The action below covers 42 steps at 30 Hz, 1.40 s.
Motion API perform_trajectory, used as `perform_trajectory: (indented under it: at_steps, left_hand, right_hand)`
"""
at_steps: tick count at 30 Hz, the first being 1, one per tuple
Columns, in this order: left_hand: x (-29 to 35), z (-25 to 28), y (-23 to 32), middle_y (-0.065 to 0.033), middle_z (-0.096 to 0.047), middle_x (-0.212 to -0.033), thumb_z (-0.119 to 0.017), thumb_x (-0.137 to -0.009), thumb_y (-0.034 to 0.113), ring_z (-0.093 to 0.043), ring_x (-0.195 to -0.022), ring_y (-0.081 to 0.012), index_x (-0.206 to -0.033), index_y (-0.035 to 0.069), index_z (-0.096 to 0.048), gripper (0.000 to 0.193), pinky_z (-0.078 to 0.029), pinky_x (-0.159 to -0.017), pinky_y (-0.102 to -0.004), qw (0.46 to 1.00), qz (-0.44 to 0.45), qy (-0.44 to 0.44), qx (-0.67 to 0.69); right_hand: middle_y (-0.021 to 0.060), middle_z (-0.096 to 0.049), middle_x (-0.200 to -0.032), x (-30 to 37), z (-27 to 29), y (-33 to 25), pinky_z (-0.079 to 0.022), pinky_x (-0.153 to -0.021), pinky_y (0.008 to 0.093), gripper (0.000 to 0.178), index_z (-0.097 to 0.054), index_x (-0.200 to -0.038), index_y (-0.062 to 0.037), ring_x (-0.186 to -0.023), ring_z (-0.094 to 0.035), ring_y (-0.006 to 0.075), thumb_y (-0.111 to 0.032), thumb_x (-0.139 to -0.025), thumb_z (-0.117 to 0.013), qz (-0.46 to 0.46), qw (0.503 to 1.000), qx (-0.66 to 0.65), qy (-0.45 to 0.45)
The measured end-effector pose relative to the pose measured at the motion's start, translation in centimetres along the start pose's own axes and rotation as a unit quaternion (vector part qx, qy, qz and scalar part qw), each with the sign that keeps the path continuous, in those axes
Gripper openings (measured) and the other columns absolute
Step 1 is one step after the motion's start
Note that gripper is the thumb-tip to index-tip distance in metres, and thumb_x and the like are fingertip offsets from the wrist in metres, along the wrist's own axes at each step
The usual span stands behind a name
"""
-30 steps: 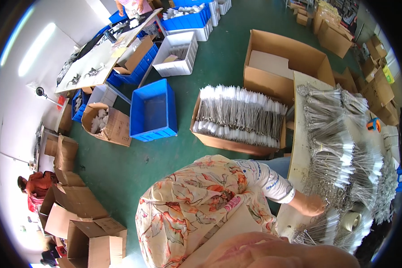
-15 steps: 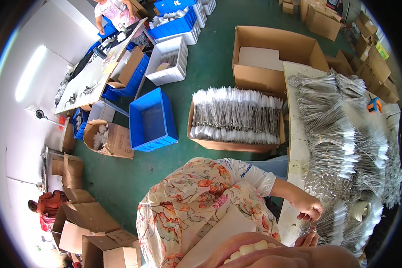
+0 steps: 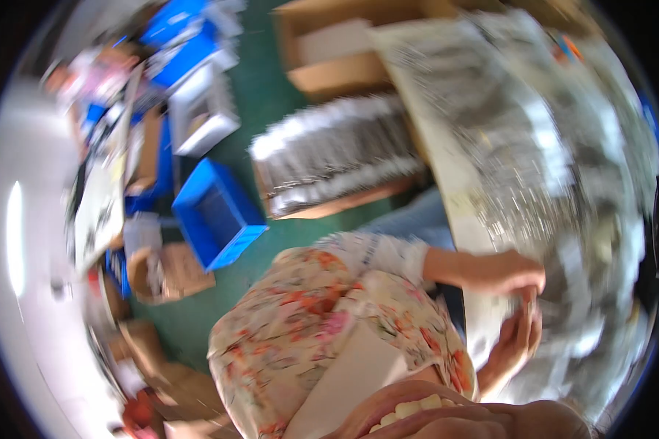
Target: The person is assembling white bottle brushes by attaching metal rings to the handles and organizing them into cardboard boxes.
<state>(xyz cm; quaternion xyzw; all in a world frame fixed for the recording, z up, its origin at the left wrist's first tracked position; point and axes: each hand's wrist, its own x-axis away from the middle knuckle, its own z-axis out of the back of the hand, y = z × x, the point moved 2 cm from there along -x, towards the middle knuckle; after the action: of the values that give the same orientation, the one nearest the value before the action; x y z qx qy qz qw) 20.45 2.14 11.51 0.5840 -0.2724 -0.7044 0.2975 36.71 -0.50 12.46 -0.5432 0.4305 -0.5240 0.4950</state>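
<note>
My left hand (image 3: 516, 273) reaches over the near edge of the table from its white sleeve, fingers bent together in a pinch. Just below it, my right hand (image 3: 516, 340) is raised with its fingers close together, their tips meeting the left fingertips. Whatever lies between the fingers is too small and blurred to make out. Beside both hands, heaps of thin wire-stemmed brushes (image 3: 534, 135) with white tips cover the pale table (image 3: 436, 132), smeared by motion.
Left of the table stands a carton (image 3: 322, 212) packed with upright white-tipped brushes. Behind it is a larger cardboard box (image 3: 337, 77). A blue bin (image 3: 231, 256) sits on the green floor. Another person (image 3: 99, 77) stands by a worktable at far left.
The view has swung, so the room sits further left and everything is blurred. My hands have risen in the picture, and more of the right hand shows.
</note>
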Motion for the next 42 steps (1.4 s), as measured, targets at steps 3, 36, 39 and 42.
perform_trajectory:
  at_steps: [3,36,39,42]
  left_hand:
    - [0.2,0.4,1.3,0.0000,-0.054,-0.069,-0.058,-0.084,0.003,-0.053,-0.065,-0.0050,-0.109,0.006,-0.050,0.026,-0.043,-0.057,-0.0198,0.910,0.282,0.041,0.302]
    - [-0.9,1.0,2.3,-0.0051,-0.059,-0.085,-0.056,-0.085,0.001,-0.056,-0.072,-0.0079,-0.097,0.001,-0.061,0.012,-0.047,-0.057,-0.0239,0.968,0.204,-0.104,0.104]
    - [-0.9,0.9,1.7,-0.0087,-0.062,-0.088,-0.057,-0.085,0.002,-0.060,-0.077,-0.0110,-0.099,-0.001,-0.059,0.014,-0.051,-0.065,-0.0228,0.853,0.357,-0.112,0.365]
    - [-0.8,1.9,1.4,-0.0107,-0.064,-0.092,-0.058,-0.084,0.002,-0.062,-0.083,-0.0133,-0.098,-0.002,-0.059,0.015,-0.052,-0.072,-0.0231,0.799,0.391,-0.142,0.433]
  right_hand:
    - [0.0099,-0.060,-0.092,0.6,-1.9,-2.1,-0.026,-0.041,0.0166,0.019,-0.061,-0.096,0.0042,-0.048,-0.038,0.0035,0.000,-0.081,-0.049,0.020,0.993,-0.101,-0.061]
    - [0.0101,-0.061,-0.089,1.9,-0.7,-3.1,-0.049,-0.063,0.0282,0.006,-0.064,-0.083,0.0007,-0.074,-0.061,0.0225,-0.005,-0.081,-0.062,0.250,0.963,0.077,-0.061]
    - [0.0047,-0.061,-0.088,2.3,-0.9,-2.7,-0.047,-0.050,0.0269,0.015,-0.065,-0.080,-0.0022,-0.063,-0.058,0.0157,-0.003,-0.066,-0.066,0.398,0.886,0.238,-0.015]
    - [0.0011,-0.061,-0.089,2.3,-0.9,-2.8,-0.042,-0.042,0.0255,0.025,-0.066,-0.078,-0.0049,-0.057,-0.053,0.0080,-0.006,-0.053,-0.065,0.480,0.804,0.352,-0.008]
